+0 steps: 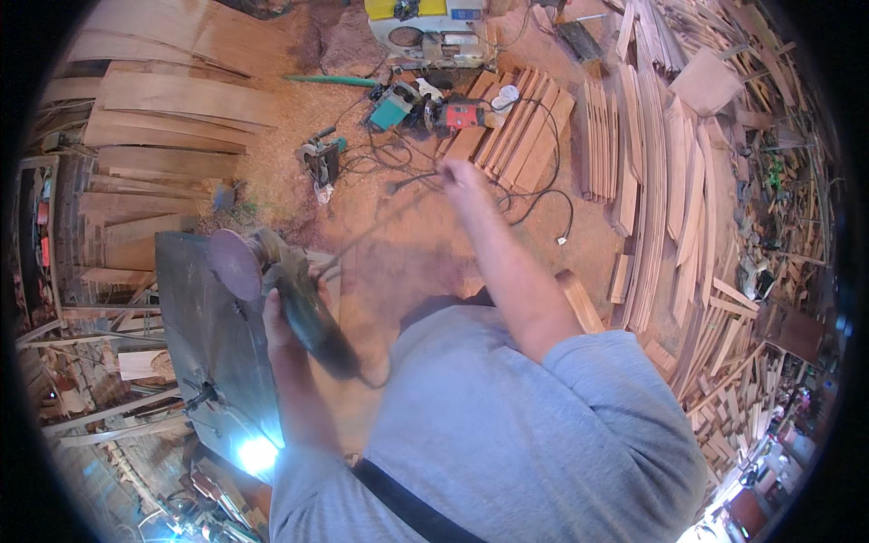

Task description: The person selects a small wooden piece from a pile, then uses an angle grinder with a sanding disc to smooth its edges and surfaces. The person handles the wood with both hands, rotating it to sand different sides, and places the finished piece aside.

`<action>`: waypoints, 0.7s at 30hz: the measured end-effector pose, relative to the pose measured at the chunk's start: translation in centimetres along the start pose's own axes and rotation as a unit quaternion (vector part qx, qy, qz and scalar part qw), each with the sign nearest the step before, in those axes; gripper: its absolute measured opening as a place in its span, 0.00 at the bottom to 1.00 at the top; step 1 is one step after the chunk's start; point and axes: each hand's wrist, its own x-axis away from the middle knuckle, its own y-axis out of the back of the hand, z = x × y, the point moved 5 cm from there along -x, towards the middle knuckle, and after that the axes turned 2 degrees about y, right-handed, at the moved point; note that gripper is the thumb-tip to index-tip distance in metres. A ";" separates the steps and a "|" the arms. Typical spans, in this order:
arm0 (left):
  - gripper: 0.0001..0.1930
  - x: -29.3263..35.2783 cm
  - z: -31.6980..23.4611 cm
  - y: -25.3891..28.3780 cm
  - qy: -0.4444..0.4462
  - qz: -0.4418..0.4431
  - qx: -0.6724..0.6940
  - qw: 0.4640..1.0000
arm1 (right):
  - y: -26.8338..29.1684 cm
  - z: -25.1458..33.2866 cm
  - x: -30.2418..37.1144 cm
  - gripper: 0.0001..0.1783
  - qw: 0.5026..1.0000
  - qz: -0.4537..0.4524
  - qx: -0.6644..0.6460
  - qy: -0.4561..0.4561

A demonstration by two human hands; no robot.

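Observation:
My left hand (277, 319) is wrapped round the dark body of an angle grinder (312, 317). A round, purplish sanding disc (235, 264) is fitted at the grinder's head, facing up and left. From the grinder's rear end a cord loops away beside my shirt. My right hand (463, 177) is stretched forward and closed on a dark power cord (418, 180). A stretch of cord also runs slantwise between my two hands. More black cables (385, 161) lie tangled on the dusty floor just beyond my right hand.
A grey board (208, 335) stands at my left, near a bright light. Ahead lie a green power tool (391, 107), a red tool (460, 115) and another green tool (321, 163). Stacked wooden slats (529, 131) lie beyond; long planks (647, 217) line the right, wide boards (172, 95) the far left.

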 end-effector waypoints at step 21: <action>0.28 1.3 8.7 7.2 0.075 -0.088 -0.070 0.991 | 27.8 9.5 1.7 0.19 0.950 -0.309 0.021 0.033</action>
